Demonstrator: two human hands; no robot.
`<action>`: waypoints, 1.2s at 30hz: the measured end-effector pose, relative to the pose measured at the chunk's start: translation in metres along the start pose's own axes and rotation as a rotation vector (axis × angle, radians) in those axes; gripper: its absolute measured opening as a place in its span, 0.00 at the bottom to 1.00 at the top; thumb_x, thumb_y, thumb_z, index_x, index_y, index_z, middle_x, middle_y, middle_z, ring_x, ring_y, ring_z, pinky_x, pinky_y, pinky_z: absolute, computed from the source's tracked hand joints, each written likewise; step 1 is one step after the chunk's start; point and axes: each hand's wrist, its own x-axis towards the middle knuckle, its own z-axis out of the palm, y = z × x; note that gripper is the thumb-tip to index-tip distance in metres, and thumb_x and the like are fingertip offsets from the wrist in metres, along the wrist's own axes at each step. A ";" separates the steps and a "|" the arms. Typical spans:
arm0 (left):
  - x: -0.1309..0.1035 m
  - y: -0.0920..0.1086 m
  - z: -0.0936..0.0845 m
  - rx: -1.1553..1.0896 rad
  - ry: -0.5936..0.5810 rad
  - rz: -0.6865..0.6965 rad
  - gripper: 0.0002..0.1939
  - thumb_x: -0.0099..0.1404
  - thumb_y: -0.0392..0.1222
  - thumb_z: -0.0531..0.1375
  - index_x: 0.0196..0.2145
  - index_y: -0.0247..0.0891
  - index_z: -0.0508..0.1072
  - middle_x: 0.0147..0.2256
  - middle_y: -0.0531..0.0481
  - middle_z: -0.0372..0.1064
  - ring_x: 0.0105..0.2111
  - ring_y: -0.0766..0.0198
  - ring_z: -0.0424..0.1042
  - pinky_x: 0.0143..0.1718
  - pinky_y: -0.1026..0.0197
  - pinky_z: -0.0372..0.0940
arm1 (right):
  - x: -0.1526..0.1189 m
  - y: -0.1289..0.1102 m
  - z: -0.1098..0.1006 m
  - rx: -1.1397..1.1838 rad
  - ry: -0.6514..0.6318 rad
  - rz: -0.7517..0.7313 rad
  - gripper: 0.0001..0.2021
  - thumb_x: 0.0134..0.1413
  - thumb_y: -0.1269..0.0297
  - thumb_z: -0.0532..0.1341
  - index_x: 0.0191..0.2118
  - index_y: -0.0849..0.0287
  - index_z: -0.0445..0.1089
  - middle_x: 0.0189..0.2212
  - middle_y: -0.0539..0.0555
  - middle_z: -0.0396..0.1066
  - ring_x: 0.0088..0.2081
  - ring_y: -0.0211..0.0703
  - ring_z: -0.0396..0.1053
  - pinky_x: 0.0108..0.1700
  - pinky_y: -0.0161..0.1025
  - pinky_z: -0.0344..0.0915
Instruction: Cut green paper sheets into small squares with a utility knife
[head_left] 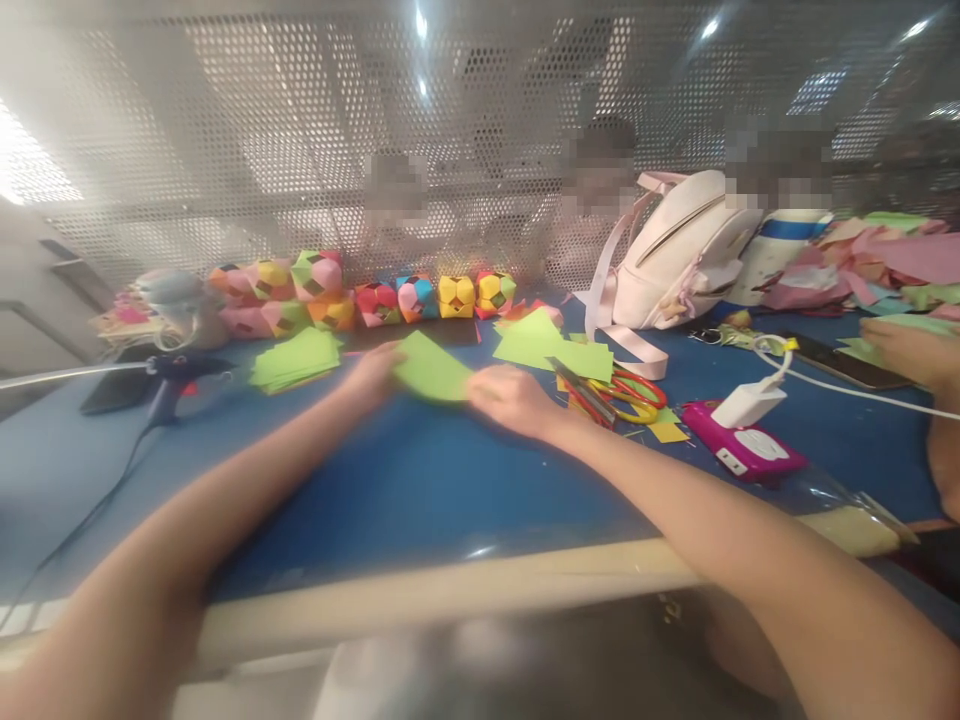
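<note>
Left forearm (259, 500) and right forearm (667, 490) bare, tapering; left hand (373, 370), right hand (512, 396) bare. Below table (435, 490) edge: dark grey clothing (577, 655), blurred, small yellowish marking (670, 607), unreadable.

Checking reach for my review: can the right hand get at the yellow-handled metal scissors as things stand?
Probably yes: the yellow-handled scissors lie close beside the right hand, with no visible barrier. However, that hand holds green paper, and red-handled metal scissors crowd them.
</note>
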 end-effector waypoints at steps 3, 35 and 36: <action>-0.003 0.011 0.006 -0.052 -0.015 0.026 0.18 0.53 0.33 0.61 0.43 0.34 0.75 0.39 0.44 0.76 0.38 0.57 0.76 0.43 0.56 0.71 | 0.007 0.010 -0.014 0.167 0.139 0.331 0.11 0.60 0.58 0.55 0.38 0.57 0.72 0.41 0.57 0.76 0.44 0.46 0.71 0.47 0.44 0.65; -0.054 -0.008 0.053 0.039 -0.314 -0.141 0.18 0.51 0.36 0.66 0.42 0.33 0.77 0.39 0.40 0.77 0.35 0.54 0.77 0.41 0.53 0.71 | 0.023 0.005 -0.031 0.965 0.189 0.907 0.15 0.39 0.53 0.68 0.29 0.57 0.68 0.26 0.48 0.71 0.28 0.37 0.68 0.30 0.35 0.65; -0.056 -0.009 0.053 0.044 -0.333 -0.147 0.18 0.51 0.36 0.67 0.41 0.33 0.77 0.39 0.40 0.77 0.35 0.54 0.77 0.41 0.53 0.71 | 0.024 0.007 -0.032 0.964 0.227 0.898 0.15 0.38 0.53 0.68 0.29 0.57 0.68 0.26 0.48 0.71 0.29 0.37 0.68 0.30 0.35 0.64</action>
